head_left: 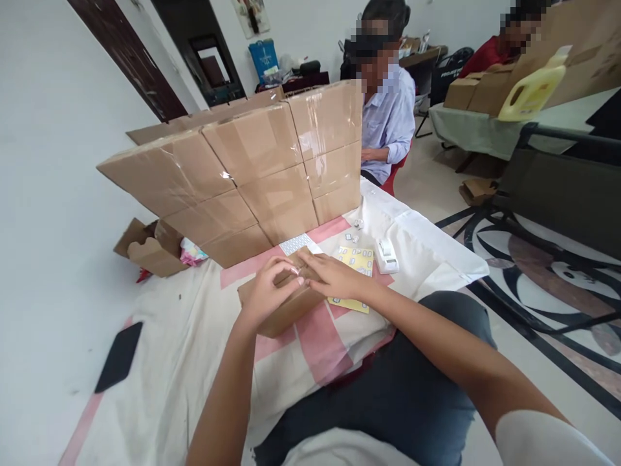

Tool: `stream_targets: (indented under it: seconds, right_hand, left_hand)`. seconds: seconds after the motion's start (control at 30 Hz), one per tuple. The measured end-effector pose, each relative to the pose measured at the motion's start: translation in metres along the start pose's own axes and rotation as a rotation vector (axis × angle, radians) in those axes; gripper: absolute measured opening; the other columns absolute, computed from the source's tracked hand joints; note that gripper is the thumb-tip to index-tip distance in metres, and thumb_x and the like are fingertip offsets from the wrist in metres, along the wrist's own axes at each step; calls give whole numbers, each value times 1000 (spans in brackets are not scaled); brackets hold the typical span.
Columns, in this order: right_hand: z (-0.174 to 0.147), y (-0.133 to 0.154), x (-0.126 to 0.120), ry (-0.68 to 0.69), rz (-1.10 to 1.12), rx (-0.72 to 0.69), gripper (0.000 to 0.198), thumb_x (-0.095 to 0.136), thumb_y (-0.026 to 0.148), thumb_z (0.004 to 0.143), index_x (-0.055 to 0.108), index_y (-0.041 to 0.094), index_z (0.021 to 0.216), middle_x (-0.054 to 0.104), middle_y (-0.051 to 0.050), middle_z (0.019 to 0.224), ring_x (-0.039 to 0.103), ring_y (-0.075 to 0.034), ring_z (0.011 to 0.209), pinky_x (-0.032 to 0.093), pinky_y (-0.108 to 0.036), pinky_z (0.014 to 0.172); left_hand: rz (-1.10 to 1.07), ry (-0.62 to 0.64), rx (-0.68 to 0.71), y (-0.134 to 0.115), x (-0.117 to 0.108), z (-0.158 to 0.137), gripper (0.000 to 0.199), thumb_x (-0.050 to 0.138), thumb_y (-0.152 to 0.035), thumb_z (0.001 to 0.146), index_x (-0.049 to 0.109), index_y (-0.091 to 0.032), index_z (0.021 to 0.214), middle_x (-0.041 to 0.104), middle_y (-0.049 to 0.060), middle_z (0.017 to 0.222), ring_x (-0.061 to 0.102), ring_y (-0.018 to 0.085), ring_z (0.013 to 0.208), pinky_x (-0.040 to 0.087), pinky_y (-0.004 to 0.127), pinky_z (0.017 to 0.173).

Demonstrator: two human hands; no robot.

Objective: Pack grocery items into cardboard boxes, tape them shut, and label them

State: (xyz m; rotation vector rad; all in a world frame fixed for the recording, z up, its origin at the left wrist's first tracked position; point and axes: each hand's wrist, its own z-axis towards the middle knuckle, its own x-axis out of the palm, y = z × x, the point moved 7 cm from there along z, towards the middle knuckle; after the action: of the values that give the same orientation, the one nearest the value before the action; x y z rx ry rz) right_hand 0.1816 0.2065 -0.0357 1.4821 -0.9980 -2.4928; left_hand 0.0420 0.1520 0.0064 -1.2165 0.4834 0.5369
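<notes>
A small brown cardboard box rests on the cloth-covered table in front of me. Over its top, my left hand has thumb and fingers curled together in a pinch; a tiny pale spot shows at the fingertips, too small to name. My right hand lies across the right part of the box top with its fingers stretched out, its thumb close to the left fingertips. A yellow sticker sheet lies partly behind my right wrist. Beyond the box is a sheet with rows of small pale labels.
A wall of taped cardboard boxes stands across the table. At right sit a white tape dispenser and small clear bits. A black tablet-like slab lies left. A person in a light shirt sits behind the boxes.
</notes>
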Motion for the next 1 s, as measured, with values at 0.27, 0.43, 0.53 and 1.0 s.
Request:
stream_targets:
  seconds: [0.27, 0.43, 0.53, 1.0]
  right_hand:
    - [-8, -6, -3, -51, 92, 17, 82, 44, 15, 94, 3, 14, 165, 52, -20, 153, 49, -35, 138, 49, -55, 104]
    - [-14, -3, -8, -59, 62, 8, 82, 46, 14, 93, 6, 13, 165, 55, -22, 148, 53, -35, 132, 51, -54, 99]
    - [-17, -4, -8, -62, 49, 33, 79, 44, 15, 95, 9, 14, 165, 59, -23, 142, 57, -35, 126, 53, -53, 96]
    - [-27, -29, -14, -141, 153, 136, 71, 45, 31, 102, 14, 21, 165, 52, -13, 156, 56, -32, 137, 48, -50, 109]
  left_hand:
    - [263, -67, -89, 22, 9, 16, 19, 70, -45, 86, 71, -26, 90, 62, 5, 121, 57, 27, 123, 40, 47, 109]
    - [343, -52, -139, 24, 8, 21, 22, 71, -47, 83, 70, -26, 88, 61, 4, 124, 55, 27, 124, 39, 45, 111]
    - [443, -33, -225, 28, 8, 21, 26, 69, -52, 83, 67, -28, 91, 58, 3, 134, 50, 30, 129, 37, 48, 111]
    - [524, -240, -480, 37, -13, 21, 26, 51, -49, 92, 51, -29, 109, 72, 5, 115, 65, 32, 114, 44, 49, 101]
